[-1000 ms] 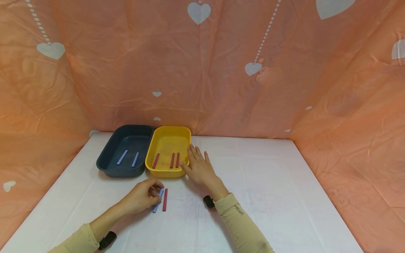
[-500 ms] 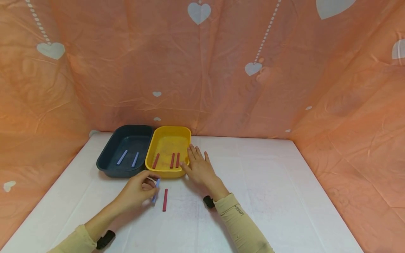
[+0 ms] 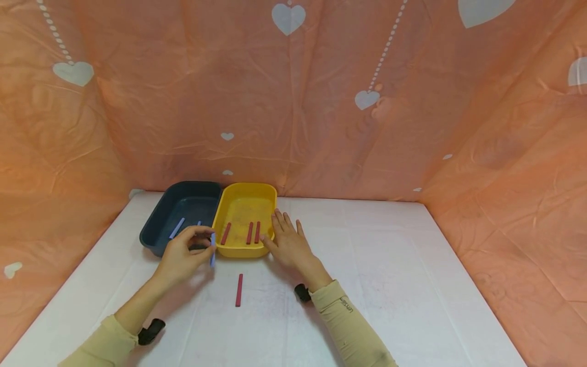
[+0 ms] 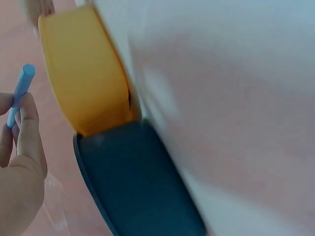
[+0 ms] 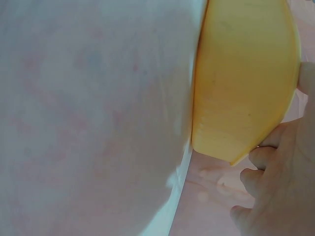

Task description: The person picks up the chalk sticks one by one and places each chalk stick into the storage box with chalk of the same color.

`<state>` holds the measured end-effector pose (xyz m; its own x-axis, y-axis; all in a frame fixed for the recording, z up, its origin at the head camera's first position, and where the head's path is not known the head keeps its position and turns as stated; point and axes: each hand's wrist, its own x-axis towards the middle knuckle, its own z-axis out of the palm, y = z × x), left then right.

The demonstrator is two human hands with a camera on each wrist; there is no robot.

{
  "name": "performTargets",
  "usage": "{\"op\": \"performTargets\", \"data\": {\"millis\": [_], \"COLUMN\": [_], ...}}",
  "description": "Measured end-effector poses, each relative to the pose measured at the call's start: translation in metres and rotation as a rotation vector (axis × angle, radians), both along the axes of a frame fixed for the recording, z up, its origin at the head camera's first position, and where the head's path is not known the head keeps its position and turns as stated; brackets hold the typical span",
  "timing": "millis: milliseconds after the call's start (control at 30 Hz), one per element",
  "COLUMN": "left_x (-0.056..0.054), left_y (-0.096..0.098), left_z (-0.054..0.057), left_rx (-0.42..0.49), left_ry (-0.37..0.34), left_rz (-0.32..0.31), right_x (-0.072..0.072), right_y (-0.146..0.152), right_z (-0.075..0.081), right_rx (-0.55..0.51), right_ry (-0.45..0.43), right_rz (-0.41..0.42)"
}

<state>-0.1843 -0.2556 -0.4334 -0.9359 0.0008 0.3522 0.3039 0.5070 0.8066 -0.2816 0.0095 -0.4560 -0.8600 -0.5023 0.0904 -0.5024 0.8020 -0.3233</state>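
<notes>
My left hand point(image 3: 180, 259) pinches a blue chalk stick point(image 3: 213, 251) between thumb and fingers, held above the front edge of the dark blue tray point(image 3: 153, 244). In the left wrist view the chalk point(image 4: 22, 88) slants up out of the fingertips. Two more blue sticks lie in that tray, one partly hidden behind the hand. Beside it, the yellow tray point(image 3: 245, 252) holds three red chalk sticks point(image 3: 249, 233). My right hand point(image 3: 293, 247) rests at the yellow tray's right side, fingers straight and spread, thumb at its rim. A single red chalk stick point(image 3: 239, 290) lies on the table.
Both trays stand side by side at the back left of the white table point(image 3: 367, 275), their rims touching or nearly so. An orange cloth point(image 3: 321, 142) with pale hearts hangs behind the table and along both sides.
The left hand has lifted the blue chalk stick off the table from beside the red one and carried it left and back toward the dark blue tray. My right hand has stayed put.
</notes>
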Motion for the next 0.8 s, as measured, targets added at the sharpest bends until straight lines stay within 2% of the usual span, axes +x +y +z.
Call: {"op": "performTargets", "data": {"millis": [133,233,433,800], "left_x": [-0.006,-0.009,-0.019,-0.040], "left_y": [-0.008,-0.014,-0.025,-0.054], "left_z": [0.005,0.010,0.015,0.013], "left_rx": [0.005,0.019,0.022,-0.078], "left_ry": [0.057,0.074,0.069,0.049], "left_rz": [0.034,0.058,0.126,0.223], "right_x": [0.000,0.001,0.000,-0.001], "right_y": [0.000,0.001,0.001,0.001], "right_z": [0.000,0.000,0.001,-0.003], "right_rx": [0.005,0.006,0.006,-0.002], "right_ry": [0.000,-0.004,-0.004,-0.004], "right_rz": [0.002,0.003,0.003,0.006]}}
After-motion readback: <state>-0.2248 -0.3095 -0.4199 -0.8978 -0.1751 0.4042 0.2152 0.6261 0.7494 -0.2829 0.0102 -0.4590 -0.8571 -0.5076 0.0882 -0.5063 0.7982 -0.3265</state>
